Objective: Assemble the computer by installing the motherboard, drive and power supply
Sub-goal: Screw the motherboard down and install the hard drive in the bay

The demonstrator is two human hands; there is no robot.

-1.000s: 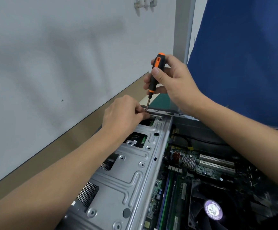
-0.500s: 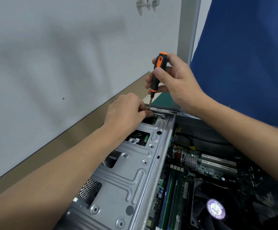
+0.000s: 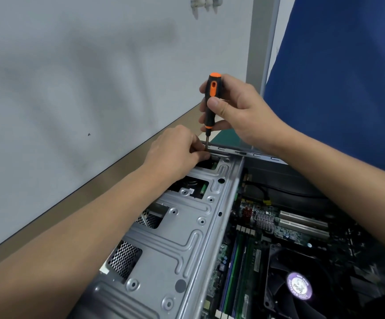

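Note:
An open computer case lies in front of me, with a silver metal drive cage on its left side. The green motherboard sits inside on the right, with a black CPU fan near the bottom. My right hand grips a black and orange screwdriver, held upright with its tip at the cage's far corner. My left hand pinches something small at that tip; whether it is a screw is hidden by the fingers.
A grey wall runs close along the left of the case, above a brown table strip. A blue panel stands at the right behind my arm. A green mat shows beyond the case's far edge.
Both hands stay at the cage's far corner. The right hand's fingers have shifted around the screwdriver handle, which now stands a little more upright. The view has drifted slightly.

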